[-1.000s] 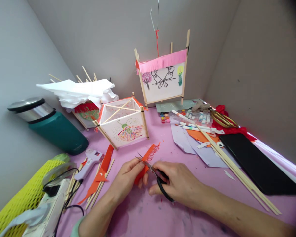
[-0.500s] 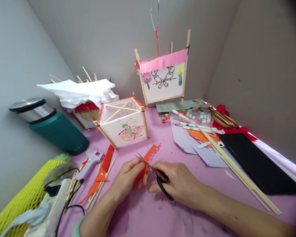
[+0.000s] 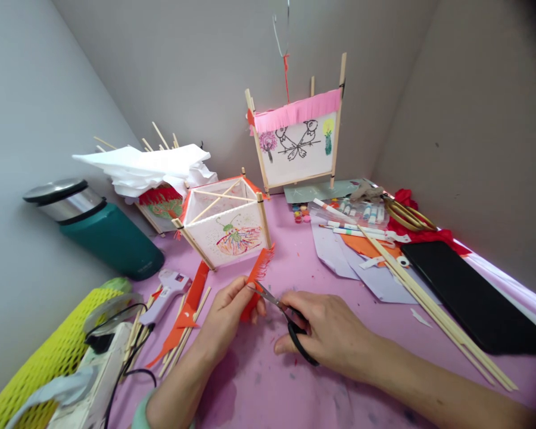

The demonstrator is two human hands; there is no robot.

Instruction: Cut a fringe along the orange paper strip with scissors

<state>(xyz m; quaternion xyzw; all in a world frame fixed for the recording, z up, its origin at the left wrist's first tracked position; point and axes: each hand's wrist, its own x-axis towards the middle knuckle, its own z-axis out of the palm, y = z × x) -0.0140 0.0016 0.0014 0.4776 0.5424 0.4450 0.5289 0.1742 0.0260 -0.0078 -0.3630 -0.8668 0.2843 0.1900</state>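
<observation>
Near the middle of the table, my left hand [image 3: 230, 310] pinches a strip of orange-red paper [image 3: 261, 266] whose upper right edge is cut into a fine fringe. My right hand [image 3: 328, 333] grips black-handled scissors [image 3: 297, 336], their blades pointing up-left against the paper's right edge beside my left fingertips. Just behind the paper stands a lantern [image 3: 239, 235] of sticks and white panels with a colourful insect drawing. Another orange-red paper piece [image 3: 199, 286] lies to the left of my left hand, over thin sticks.
A hanging lantern [image 3: 301, 149] with pink fringe is at the back. On the left are a teal bottle [image 3: 111, 238], a glue gun [image 3: 167, 295] and a power strip [image 3: 87, 393]. Long sticks [image 3: 433, 304], markers [image 3: 352, 229] and a black tablet-like object [image 3: 469, 298] lie right.
The fringed paper has shifted left and stands steeper in my left hand. The scissors have drawn slightly back to the right, their tips now at the paper's edge. The view has shifted slightly.
</observation>
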